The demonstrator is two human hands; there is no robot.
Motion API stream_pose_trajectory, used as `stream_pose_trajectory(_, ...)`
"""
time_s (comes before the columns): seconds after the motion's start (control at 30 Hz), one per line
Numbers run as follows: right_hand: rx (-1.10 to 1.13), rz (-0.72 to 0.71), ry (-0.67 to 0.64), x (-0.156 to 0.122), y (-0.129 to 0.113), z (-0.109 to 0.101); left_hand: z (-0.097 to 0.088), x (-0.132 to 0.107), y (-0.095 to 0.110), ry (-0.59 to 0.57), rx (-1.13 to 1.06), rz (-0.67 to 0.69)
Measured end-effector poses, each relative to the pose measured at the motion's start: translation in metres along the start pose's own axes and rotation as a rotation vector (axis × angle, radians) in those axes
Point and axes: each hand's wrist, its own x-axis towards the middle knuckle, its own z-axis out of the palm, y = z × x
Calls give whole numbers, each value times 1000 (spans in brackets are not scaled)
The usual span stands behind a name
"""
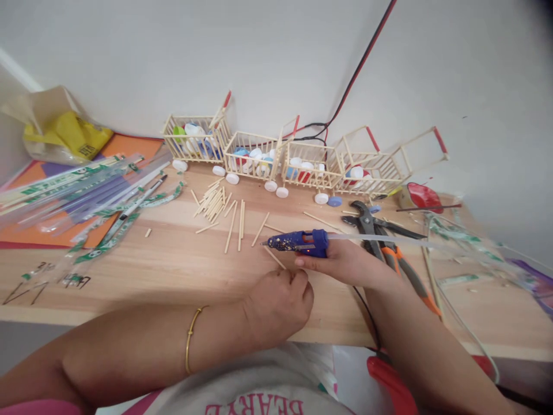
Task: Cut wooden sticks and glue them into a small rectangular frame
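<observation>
My right hand (345, 262) is wrapped round a blue glue gun (298, 242), its nozzle pointing left and a long clear glue stick (363, 237) running out of its back. Just below the nozzle, my left hand (280, 302) is closed in a pinch on a thin wooden stick (275, 257), whose far end reaches up toward the gun tip. Whether the nozzle touches this stick I cannot tell. Beyond the hands lie a pile of short wooden sticks (213, 202) and several loose ones.
Several small stick carts (199, 141) with bottle-cap wheels line the wall. Pliers (367, 222) and orange-handled cutters (406, 271) lie right of my right hand. A cup with red paint (423, 197) is at back right. Plastic sleeves (99, 196) and a yellow bag (69, 135) lie left.
</observation>
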Motion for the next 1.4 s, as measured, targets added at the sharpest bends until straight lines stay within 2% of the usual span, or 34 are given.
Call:
stream_pose_trajectory(0.23,6,-13,0,1,4,-3,-1,0,-1,-33,-38,-7)
stream_pose_trajectory(0.53,28,-12,-88,-3,3,-6,2,1,-2,-31,-22,5)
stream_pose_trajectory(0.87,64,-29,-71,-6,1,-7,2,0,-2,-24,-8,16)
stream_pose_trajectory(1.1,49,19,-43,-9,0,-6,0,1,-1,-56,-18,8)
stream_pose_trajectory(1.27,174,34,-35,-10,3,-4,3,1,-2,-44,-27,8)
stream_pose_trajectory(1.4,304,55,-79,-12,6,-4,4,1,-3,-20,-32,-4)
